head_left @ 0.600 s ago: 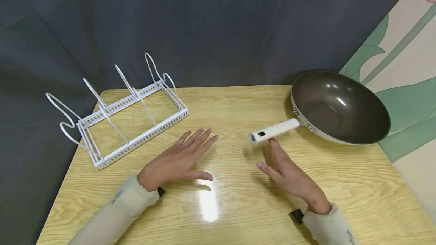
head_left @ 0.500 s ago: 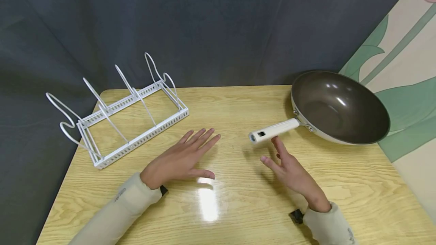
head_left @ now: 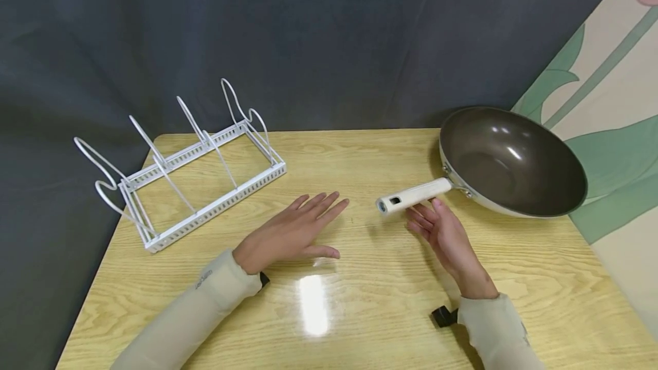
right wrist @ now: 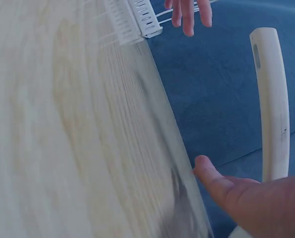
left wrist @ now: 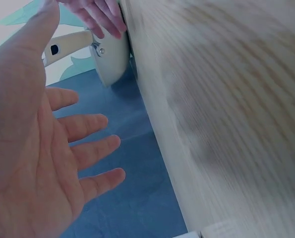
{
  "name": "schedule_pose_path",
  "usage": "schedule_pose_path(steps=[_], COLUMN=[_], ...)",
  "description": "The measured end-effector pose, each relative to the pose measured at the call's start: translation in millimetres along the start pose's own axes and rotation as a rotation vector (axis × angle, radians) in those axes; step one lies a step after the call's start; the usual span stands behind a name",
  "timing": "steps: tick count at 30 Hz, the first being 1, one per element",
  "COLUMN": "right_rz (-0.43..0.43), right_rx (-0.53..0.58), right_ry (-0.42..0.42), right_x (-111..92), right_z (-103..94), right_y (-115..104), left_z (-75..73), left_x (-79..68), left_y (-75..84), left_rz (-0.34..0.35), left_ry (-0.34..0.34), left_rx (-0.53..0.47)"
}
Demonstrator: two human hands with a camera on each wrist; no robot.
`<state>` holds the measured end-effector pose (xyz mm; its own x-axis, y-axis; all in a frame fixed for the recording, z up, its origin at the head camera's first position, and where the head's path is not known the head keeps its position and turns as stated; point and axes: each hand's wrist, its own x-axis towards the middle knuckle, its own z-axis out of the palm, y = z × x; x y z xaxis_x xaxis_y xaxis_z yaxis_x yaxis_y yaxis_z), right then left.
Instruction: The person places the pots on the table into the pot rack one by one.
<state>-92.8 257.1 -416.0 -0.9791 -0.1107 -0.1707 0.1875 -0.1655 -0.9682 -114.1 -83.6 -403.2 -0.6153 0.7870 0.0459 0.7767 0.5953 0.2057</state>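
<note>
A deep wok (head_left: 509, 164) with a brown inside and a white outside sits at the right back of the table. Its cream handle (head_left: 417, 195) points left toward the middle, raised above the wood. Just below the handle is my right hand (head_left: 453, 241), palm turned inward, fingers reaching underneath and thumb close to its near side. In the right wrist view the handle (right wrist: 274, 109) rises past that hand (right wrist: 261, 201), which is not wrapped round it. My left hand (head_left: 293, 228) hovers over the table, holding nothing; its fingers (left wrist: 90, 151) are spread in the left wrist view.
A white metal rack (head_left: 218, 206) with several upright wire dividers stands at the left on the wooden table (head_left: 360, 301). Behind the table hangs a dark curtain (head_left: 329, 44). A floral-patterned panel (head_left: 622, 204) borders the right side.
My right hand has turned its palm inward, with its fingers and thumb moving right along the underside of the handle. The left hand has drifted right. Wok and rack stay put.
</note>
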Motion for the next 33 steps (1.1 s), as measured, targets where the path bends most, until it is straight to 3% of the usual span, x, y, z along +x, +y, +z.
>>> schedule_pose_path(steps=[7, 15, 21, 33], right_rz=[0.055, 0.037, 0.054, 0.049], right_rx=[0.405, 0.656, 0.930, 1.192], right_ry=[0.071, 0.109, 0.112, 0.156], right_x=[5.7, 12.9, 21.1, 38.8], right_z=[-5.6, -10.4, -10.5, -1.8], right_y=[-0.7, -0.5, -0.5, 2.2], left_z=[0.0, -4.8, -9.9, -21.2], left_x=[18.0, 40.4, 57.7, 84.7], left_y=[3.8, 11.4, 22.1, 45.7], left_rz=[-0.019, 0.010, 0.027, -0.028], left_ry=[-0.001, 0.090, 0.154, 0.116], left_rx=[0.050, 0.034, 0.026, -0.080])
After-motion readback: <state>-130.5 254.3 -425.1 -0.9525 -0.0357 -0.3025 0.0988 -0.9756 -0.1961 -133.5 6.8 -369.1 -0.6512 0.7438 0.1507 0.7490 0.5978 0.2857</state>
